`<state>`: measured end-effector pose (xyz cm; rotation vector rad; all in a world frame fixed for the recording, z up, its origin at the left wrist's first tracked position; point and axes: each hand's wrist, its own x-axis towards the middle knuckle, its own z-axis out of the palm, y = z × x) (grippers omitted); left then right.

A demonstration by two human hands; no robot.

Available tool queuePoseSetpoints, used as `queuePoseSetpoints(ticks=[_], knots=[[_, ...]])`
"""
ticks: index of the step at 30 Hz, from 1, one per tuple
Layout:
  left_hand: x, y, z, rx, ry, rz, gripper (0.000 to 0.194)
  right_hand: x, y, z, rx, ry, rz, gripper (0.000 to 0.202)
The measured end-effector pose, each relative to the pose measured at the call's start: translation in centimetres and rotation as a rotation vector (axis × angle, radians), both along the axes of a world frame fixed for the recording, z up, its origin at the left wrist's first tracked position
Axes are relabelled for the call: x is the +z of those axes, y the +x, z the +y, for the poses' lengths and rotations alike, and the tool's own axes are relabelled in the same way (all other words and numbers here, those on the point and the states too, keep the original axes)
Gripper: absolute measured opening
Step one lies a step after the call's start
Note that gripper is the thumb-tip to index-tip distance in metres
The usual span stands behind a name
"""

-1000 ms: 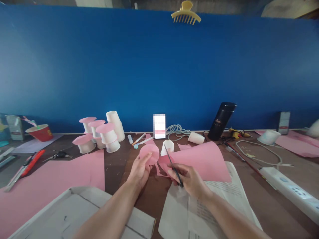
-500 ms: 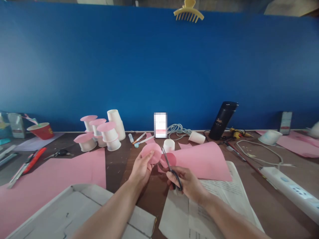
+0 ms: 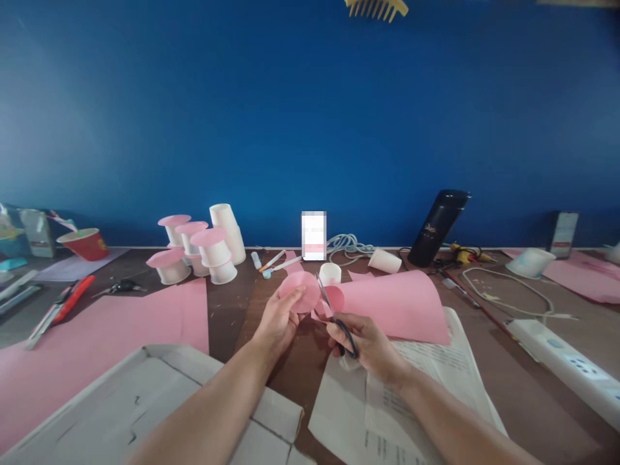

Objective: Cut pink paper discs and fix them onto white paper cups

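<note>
My left hand [image 3: 281, 314] pinches a round piece of pink paper [image 3: 299, 290], thumb on its face. Scissors [image 3: 345, 334] with black handles are in my right hand [image 3: 369, 342], fingers through the loops and blades pointing up beside the disc's right edge. A narrow pink strip hangs near the blades. Just behind them stands a short white paper cup piece [image 3: 330, 273]. To the right lies a curled sheet of pink paper [image 3: 394, 303]. Paper cup pieces topped with pink discs [image 3: 208, 237] stand at the back left.
A black flask [image 3: 438, 227] leans against the blue wall, near a phone [image 3: 314, 236] and coiled cable [image 3: 351, 244]. At left lie a red utility knife [image 3: 72, 300], keys [image 3: 124, 285] and a pink sheet [image 3: 121, 323]. A power strip [image 3: 566, 361] lies right.
The view has tipped slightly downward. Both hands remain close together, with the scissors still at the disc's edge; the strip near the blades now shows more.
</note>
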<state>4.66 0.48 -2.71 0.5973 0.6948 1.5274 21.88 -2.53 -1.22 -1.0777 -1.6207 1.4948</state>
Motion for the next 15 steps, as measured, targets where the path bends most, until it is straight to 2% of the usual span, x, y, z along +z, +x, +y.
queuePoseSetpoints(ticks=[5,15], knots=[[0.04,-0.14,-0.14,-0.077,-0.016,0.022,0.027,-0.09,0.22,0.23,-0.024,-0.068,0.046,0.043],[0.07,-0.38,0.02,-0.078,-0.111,-0.047,0.027,-0.25,0.52,0.42,-0.014,-0.039,0.022,0.042]])
